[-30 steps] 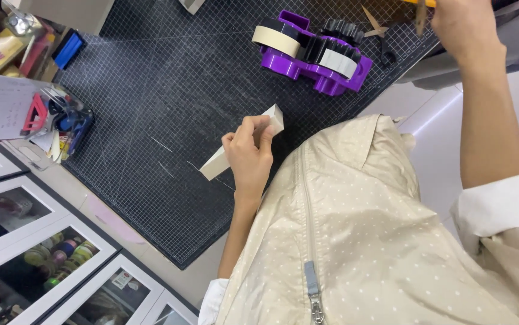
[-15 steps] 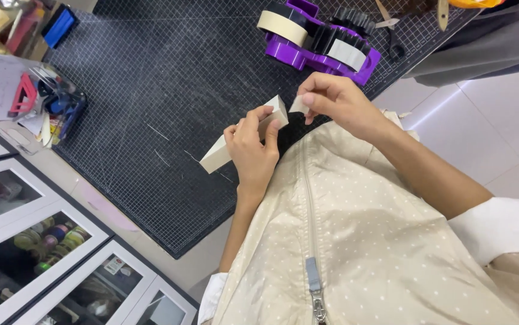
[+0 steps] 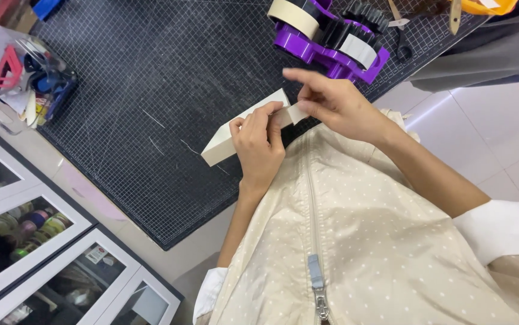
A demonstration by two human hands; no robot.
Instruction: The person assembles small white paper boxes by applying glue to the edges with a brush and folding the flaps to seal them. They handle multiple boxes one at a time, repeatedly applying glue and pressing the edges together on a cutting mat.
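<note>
Left hand (image 3: 258,144) fingers grip the cream block (image 3: 235,133) on the black mat (image 3: 151,90), long axis running lower-left to upper-right. Right hand (image 3: 337,105) pinches its upper-right end, index finger extended; purple tape dispenser (image 3: 331,39) just beyond.

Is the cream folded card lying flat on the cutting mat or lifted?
Lifted: the left hand and right hand hold the cream folded card above the black cutting mat.

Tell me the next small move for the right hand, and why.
Probably press the tape piece down onto the white box. The right hand pinches the strip at the box's upper end, and the left hand steadies the box on the cutting mat, so the strip looks placed but not yet smoothed flat.
</note>
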